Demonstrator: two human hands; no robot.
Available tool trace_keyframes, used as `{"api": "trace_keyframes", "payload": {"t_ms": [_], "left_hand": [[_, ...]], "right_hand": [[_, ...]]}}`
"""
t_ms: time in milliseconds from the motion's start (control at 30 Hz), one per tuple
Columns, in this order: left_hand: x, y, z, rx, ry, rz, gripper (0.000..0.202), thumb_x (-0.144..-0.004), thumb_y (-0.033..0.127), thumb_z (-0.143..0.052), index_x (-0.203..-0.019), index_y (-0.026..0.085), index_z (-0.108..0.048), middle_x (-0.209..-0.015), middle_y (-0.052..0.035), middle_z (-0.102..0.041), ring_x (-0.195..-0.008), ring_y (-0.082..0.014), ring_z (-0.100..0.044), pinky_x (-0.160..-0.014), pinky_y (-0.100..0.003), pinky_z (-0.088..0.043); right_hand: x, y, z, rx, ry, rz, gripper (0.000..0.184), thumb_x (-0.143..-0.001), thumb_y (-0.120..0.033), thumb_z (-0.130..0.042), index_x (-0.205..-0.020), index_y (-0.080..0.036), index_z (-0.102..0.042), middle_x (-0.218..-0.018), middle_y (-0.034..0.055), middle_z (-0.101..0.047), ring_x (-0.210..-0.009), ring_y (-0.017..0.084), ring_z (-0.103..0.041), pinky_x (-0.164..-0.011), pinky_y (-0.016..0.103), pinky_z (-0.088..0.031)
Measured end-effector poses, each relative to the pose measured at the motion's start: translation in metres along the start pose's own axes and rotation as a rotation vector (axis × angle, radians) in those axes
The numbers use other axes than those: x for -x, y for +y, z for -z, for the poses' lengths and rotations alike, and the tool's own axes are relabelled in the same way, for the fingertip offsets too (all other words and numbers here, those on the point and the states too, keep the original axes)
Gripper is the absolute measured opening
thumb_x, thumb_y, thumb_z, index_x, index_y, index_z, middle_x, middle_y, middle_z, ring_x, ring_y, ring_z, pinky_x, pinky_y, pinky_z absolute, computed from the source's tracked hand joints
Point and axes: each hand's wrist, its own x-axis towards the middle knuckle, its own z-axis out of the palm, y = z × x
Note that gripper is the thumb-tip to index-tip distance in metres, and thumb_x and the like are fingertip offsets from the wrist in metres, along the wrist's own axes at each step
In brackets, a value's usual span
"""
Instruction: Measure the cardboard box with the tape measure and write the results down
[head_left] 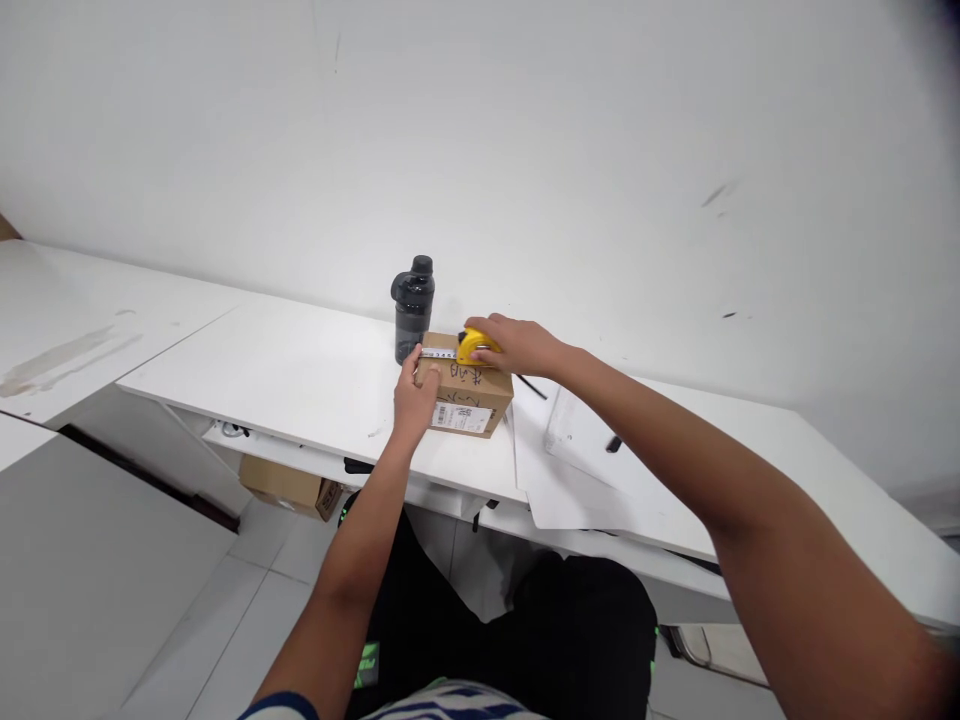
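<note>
A small brown cardboard box (469,398) with a white label and handwriting sits on the white desk (300,375). My right hand (521,345) is closed round a yellow tape measure (472,346) resting on the box's top. A short length of tape (439,353) runs left from it along the top edge. My left hand (415,392) pinches the tape's end against the box's left corner.
A dark bottle (413,307) stands just behind the box's left end. White sheets (577,470) and a black pen (613,444) lie to the right. Another cardboard box (289,486) sits under the desk. A white wall rises close behind.
</note>
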Motion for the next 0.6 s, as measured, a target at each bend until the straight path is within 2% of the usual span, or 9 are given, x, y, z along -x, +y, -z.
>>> {"api": "trace_keyframes", "payload": {"t_ms": [100,267,433,600], "left_hand": [[0.002,0.000,0.003,-0.110,0.027,-0.034,0.055,-0.089,0.046,-0.057,-0.142,0.031,-0.051,-0.141,-0.0041,-0.058,-0.126,-0.0270,-0.055,-0.108,-0.039,-0.043],[0.000,-0.002,0.001,-0.077,0.034,-0.044,0.055,-0.090,0.044,-0.055,-0.143,0.029,-0.050,-0.142,-0.0050,-0.056,-0.128,-0.0258,-0.054,-0.111,-0.038,-0.040],[-0.001,-0.007,-0.004,0.003,0.043,-0.053,0.054,-0.091,0.041,-0.053,-0.143,0.028,-0.048,-0.146,-0.0058,-0.052,-0.131,-0.0243,-0.052,-0.112,-0.037,-0.040],[-0.003,-0.005,-0.003,0.073,0.020,-0.034,0.054,-0.091,0.039,-0.053,-0.144,0.028,-0.046,-0.146,-0.0060,-0.052,-0.130,-0.0235,-0.053,-0.109,-0.036,-0.043]], "right_hand": [[0.028,0.030,-0.001,-0.067,0.010,-0.065,0.050,-0.089,-0.047,-0.049,-0.136,-0.030,-0.048,-0.121,0.0101,-0.063,-0.089,0.027,-0.063,-0.068,0.036,-0.045],[0.063,0.062,-0.001,-0.120,0.015,-0.137,0.048,-0.087,-0.046,-0.051,-0.132,-0.029,-0.052,-0.119,0.0094,-0.065,-0.092,0.028,-0.063,-0.070,0.038,-0.046],[0.074,0.066,-0.003,-0.168,0.029,-0.164,0.049,-0.087,-0.044,-0.052,-0.134,-0.029,-0.050,-0.124,0.0083,-0.064,-0.098,0.028,-0.062,-0.076,0.041,-0.048],[0.061,0.053,-0.007,-0.173,0.107,-0.122,0.055,-0.088,-0.046,-0.053,-0.140,-0.030,-0.046,-0.134,0.0069,-0.060,-0.109,0.030,-0.060,-0.083,0.043,-0.048]]}}
